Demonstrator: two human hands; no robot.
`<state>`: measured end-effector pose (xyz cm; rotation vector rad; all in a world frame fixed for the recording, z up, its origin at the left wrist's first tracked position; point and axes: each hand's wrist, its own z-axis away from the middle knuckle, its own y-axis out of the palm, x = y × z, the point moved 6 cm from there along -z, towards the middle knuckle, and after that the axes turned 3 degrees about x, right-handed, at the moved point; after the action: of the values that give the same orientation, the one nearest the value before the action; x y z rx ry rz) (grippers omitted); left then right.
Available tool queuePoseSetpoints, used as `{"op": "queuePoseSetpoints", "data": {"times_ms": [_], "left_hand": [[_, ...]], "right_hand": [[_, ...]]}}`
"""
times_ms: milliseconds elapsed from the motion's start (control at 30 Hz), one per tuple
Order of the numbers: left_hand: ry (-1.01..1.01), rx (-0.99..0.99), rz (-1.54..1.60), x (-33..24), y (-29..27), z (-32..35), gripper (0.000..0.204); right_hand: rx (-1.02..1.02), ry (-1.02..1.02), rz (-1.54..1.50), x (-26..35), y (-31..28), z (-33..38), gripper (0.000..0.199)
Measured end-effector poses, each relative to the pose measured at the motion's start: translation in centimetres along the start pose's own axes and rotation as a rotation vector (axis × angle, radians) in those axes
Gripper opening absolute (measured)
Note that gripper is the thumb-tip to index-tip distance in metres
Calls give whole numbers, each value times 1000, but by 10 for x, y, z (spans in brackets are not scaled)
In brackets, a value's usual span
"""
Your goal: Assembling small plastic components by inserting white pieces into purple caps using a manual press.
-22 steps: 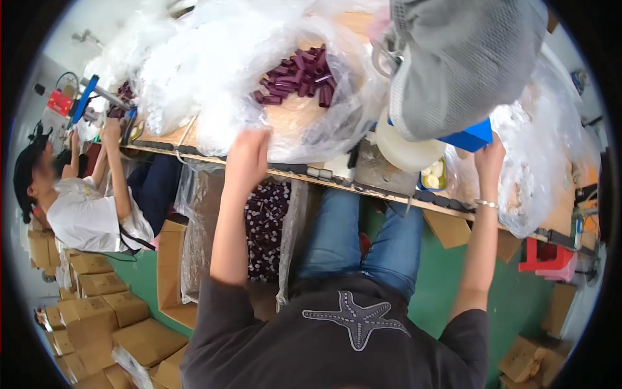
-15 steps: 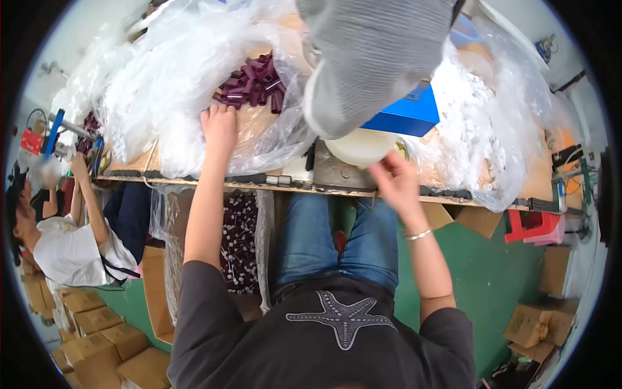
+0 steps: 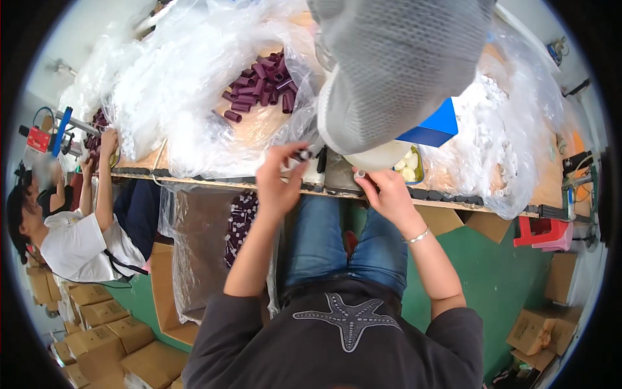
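My left hand [image 3: 277, 181] is pinched around a short dark purple tube [image 3: 302, 155], held above the table's front edge with its open end showing. To its right, my right hand [image 3: 389, 198] grips a small white cap-like piece [image 3: 359, 174] between thumb and fingertips. Just beyond the right hand lies a round whitish dish [image 3: 379, 157]. Next to it, a yellow-rimmed container [image 3: 412, 167] holds several pale pieces. Up and left of my left hand, a pile of purple tubes [image 3: 262, 84] rests on clear plastic sheeting.
A large grey fabric-covered object [image 3: 402, 65] hangs over the table before a blue box [image 3: 435, 126]. White pieces [image 3: 483, 123] lie in plastic at right. Below the table, a plastic-lined carton [image 3: 207, 240] holds purple tubes with white ends. Another person [image 3: 81, 240] works at left.
My left hand has come from the tube pile toward me and right, bringing a purple tube. My right hand has drawn slightly nearer, now pinching a white piece.
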<state>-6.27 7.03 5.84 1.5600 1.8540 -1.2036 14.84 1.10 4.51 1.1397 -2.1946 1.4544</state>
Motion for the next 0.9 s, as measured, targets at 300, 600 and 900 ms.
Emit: {"op": "queuePoseSetpoints", "data": {"times_ms": [300, 600, 900], "left_hand": [[140, 80, 84, -41, 16, 12, 39], [-72, 109, 210, -36, 32, 16, 30], [-45, 532, -41, -15, 93, -9, 21]], "right_hand": [[71, 87, -67, -7, 3, -9, 16], [-290, 168, -74, 15, -46, 44, 42], [-610, 373, 181, -62, -151, 111, 23]]}}
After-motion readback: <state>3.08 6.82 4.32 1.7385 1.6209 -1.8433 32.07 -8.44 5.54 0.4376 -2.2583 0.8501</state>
